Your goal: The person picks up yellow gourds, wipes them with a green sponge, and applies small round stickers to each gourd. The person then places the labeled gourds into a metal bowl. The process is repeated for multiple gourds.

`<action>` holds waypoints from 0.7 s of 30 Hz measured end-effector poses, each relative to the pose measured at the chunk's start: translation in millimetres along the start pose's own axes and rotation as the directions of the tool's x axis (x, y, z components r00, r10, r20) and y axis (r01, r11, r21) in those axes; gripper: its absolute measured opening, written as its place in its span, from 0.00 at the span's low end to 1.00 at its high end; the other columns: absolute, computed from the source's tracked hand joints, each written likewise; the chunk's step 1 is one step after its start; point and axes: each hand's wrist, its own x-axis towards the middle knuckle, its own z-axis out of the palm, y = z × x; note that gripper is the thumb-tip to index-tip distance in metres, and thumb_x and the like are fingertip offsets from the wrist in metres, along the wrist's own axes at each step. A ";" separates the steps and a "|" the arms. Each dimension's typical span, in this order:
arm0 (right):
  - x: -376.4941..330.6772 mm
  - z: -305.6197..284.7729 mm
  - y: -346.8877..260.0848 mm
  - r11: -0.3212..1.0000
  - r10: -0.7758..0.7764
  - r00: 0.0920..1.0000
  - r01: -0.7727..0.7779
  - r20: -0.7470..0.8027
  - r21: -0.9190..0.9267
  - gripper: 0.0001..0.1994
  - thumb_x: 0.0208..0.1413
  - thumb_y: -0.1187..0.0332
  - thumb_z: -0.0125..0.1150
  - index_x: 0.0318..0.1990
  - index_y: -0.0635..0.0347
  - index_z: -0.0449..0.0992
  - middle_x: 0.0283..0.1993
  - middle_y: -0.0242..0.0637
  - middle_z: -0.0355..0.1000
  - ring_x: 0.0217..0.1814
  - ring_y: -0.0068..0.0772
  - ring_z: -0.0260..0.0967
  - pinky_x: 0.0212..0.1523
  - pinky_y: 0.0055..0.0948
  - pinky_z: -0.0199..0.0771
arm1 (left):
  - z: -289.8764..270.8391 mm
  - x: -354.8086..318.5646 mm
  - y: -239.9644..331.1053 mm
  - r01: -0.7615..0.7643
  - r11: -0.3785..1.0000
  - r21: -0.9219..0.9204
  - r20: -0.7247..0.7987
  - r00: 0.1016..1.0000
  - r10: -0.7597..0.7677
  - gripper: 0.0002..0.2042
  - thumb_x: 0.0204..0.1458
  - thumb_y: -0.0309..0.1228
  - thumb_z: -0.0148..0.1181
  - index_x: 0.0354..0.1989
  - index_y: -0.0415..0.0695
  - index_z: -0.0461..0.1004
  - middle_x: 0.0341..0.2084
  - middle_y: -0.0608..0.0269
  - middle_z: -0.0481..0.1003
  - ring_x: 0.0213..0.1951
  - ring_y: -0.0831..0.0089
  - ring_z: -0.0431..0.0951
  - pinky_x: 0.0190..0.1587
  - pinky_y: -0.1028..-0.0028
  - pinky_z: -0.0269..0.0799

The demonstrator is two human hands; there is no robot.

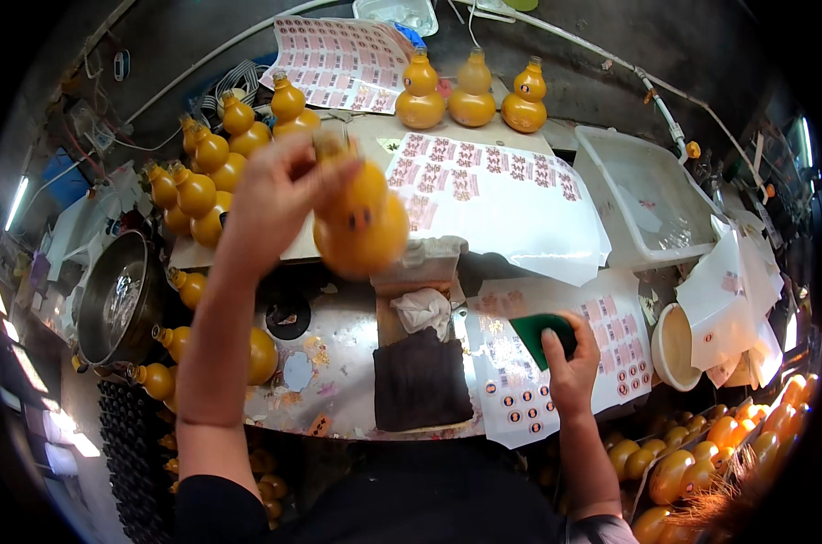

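My left hand (275,195) is closed around the neck of a yellow gourd-shaped bottle (364,234), lifted above the bench and slightly blurred. A small dark round sticker shows on its side. Between the thumb and fingers of my right hand (574,367) is a flat green scraper (538,335). It is over a sheet of stickers (510,376) with small round dark labels and reddish printed ones. Midway between my hands lies a dark cloth pad (422,379), with a crumpled white cloth (423,311) behind it.
Several yellow gourd bottles (198,192) stand at the left, and three more (472,95) at the back. A large label sheet (492,204) covers the shelf. Around the bench are a white plastic tub (601,195), a bowl (672,349), a metal pan (93,304) and piled gourd bottles (674,471).
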 end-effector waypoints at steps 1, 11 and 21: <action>-4.9 -2.5 8.2 1.000 0.009 1.000 -0.009 -0.023 -0.006 0.11 0.54 0.73 0.60 0.45 0.65 0.73 0.41 0.37 0.73 0.44 0.27 0.69 0.47 0.25 0.68 | -0.4 28.1 -9.6 -0.065 0.991 0.119 -0.078 0.994 0.074 0.19 0.53 0.43 0.64 0.37 0.36 0.76 0.26 0.62 0.78 0.30 0.83 0.75 0.34 0.78 0.71; -12.9 4.4 34.4 0.975 0.176 0.983 -0.183 0.058 0.127 0.12 0.53 0.74 0.61 0.45 0.65 0.73 0.42 0.37 0.72 0.43 0.26 0.69 0.46 0.25 0.69 | 11.6 207.7 -191.4 0.110 0.954 0.277 -0.342 0.940 -0.009 0.18 0.51 0.43 0.64 0.35 0.36 0.78 0.26 0.55 0.78 0.28 0.71 0.76 0.34 0.69 0.71; -0.5 2.6 47.9 0.963 0.220 0.975 -0.219 0.012 0.154 0.11 0.54 0.72 0.59 0.44 0.66 0.71 0.41 0.34 0.69 0.42 0.24 0.67 0.46 0.23 0.68 | 5.3 258.2 -237.0 0.028 0.995 0.100 -0.099 0.995 -0.018 0.20 0.51 0.42 0.63 0.43 0.38 0.76 0.42 0.49 0.77 0.41 0.60 0.77 0.44 0.65 0.71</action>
